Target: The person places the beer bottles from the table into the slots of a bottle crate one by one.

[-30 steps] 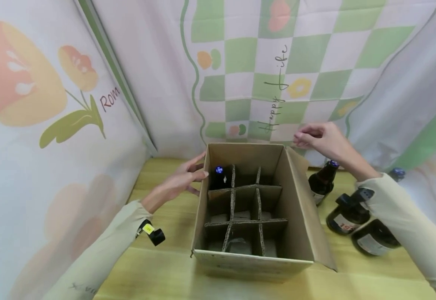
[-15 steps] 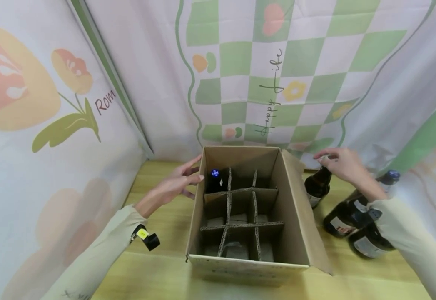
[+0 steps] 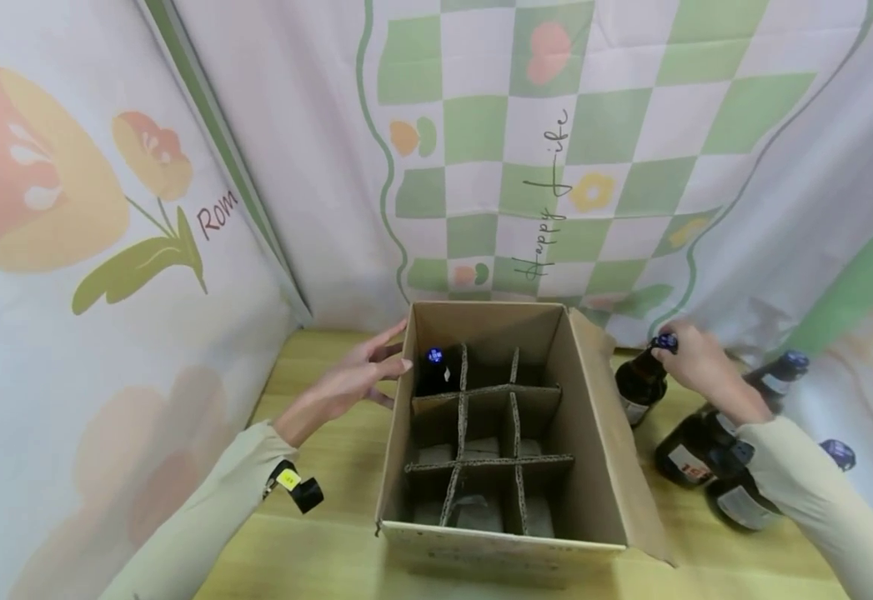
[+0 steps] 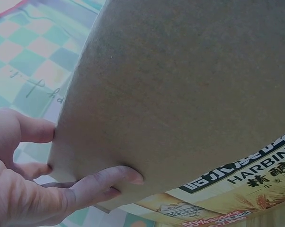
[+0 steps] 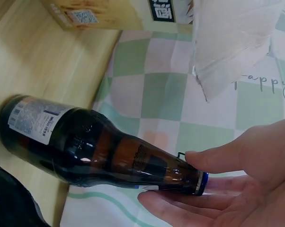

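An open cardboard box (image 3: 511, 537) with crossed dividers stands in the middle of the table. In its back left compartment is a dark bottle with a blue cap (image 3: 434, 356). My left hand (image 3: 346, 379) rests against the box's left wall near the back; in the left wrist view its fingers (image 4: 102, 184) press on the plain cardboard face and corner. Right of the box, my right hand (image 3: 706, 371) grips the neck of a brown beer bottle (image 3: 640, 383). In the right wrist view thumb and fingers lie around that neck, just below the blue cap (image 5: 202, 183).
Several more dark bottles (image 3: 684, 454) stand right of the box, partly hidden by my right forearm. The box's right flap (image 3: 624, 450) is folded outward. A patterned cloth (image 3: 541, 142) hangs behind the wooden table (image 3: 316, 533), another along the left side.
My right hand has come down and to the right from above the box's back right corner, and now grips the bottle's neck. My left hand has stayed on the box.
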Available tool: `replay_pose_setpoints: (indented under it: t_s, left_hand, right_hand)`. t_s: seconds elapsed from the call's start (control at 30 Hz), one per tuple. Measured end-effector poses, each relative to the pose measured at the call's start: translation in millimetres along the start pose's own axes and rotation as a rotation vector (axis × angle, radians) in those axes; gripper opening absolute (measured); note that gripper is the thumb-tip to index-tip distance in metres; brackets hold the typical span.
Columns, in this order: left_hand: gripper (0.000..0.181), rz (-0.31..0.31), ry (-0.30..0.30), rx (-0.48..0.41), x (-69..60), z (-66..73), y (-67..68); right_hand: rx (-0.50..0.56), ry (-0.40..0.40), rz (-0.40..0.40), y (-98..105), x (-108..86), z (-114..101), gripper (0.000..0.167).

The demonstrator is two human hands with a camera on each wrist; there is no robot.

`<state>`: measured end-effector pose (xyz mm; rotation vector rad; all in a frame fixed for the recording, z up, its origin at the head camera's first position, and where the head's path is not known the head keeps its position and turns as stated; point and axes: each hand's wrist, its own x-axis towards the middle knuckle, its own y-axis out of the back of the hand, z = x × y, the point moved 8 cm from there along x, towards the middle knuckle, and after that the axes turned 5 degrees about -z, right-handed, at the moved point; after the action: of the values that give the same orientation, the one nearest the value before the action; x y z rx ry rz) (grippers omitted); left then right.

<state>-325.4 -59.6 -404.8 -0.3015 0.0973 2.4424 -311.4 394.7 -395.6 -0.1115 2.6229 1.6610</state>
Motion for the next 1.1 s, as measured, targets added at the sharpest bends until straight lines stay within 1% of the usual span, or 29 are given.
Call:
replay_pose_setpoints:
  t_s: [0.1,0.17,0.27,0.4,0.5,0.53,0.6,0.7,0.73,0.8,0.93,1.0,1.1]
  left_hand:
    - [0.084,0.001,-0.002,0.003,1.0,0.3,-0.6]
    - [0.085,-0.001,-0.009,0.008,-0.4,1.0,-1.3]
    - [0.085,-0.004,-0.018,0.021,-2.3,1.8,-1.4]
    - [0.085,-0.005,-0.024,0.028,-3.2,1.7,-0.7]
    - [0.085,-0.007,-0.023,0.030,-3.0,1.6,-1.3]
    - [0.085,-0.008,-0.023,0.028,-2.8,1.5,-1.8]
    - [0.085,-0.010,-0.019,0.026,-1.7,0.5,-2.9]
    - [0.085,-0.021,-0.019,0.025,2.9,2.7,-4.7]
    - [0.085,-0.022,-0.021,0.025,4.1,3.5,-5.2]
    - [0.085,-0.028,-0.029,0.026,6.4,4.4,-6.1]
    - [0.084,-0.021,-0.033,0.028,5.8,3.9,-5.4]
    - [0.084,-0.014,-0.026,0.031,3.8,2.4,-4.6]
    - [0.084,-0.007,-0.027,0.038,1.4,1.4,-3.8]
  right_hand:
    - [0.018,0.003,0.013,-1.5,2.6,1.0,0.021]
    - [0.019,0.006,0.032,-2.0,2.6,2.2,0.020]
    - [0.027,0.008,0.065,-2.8,1.7,4.9,0.025]
    - [0.064,-0.032,0.072,-7.1,-1.8,11.7,0.047]
    - [0.088,-0.078,0.068,-10.4,-4.9,17.8,0.057]
    - [0.094,-0.090,0.077,-10.6,-5.8,19.8,0.058]
    - [0.098,-0.097,0.111,-9.7,-7.9,22.5,0.052]
    - [0.099,-0.104,0.165,-4.0,-10.0,26.3,0.041]
    - [0.102,-0.103,0.179,-2.3,-11.2,27.4,0.041]
    - [0.114,-0.107,0.184,-0.4,-13.2,29.6,0.047]
    - [0.196,-0.139,0.129,-5.6,-14.7,34.6,0.069]
    - [0.215,-0.147,0.111,-10.4,-14.9,34.3,0.069]
    - [0.185,-0.119,0.144,-13.0,-15.4,30.4,0.061]
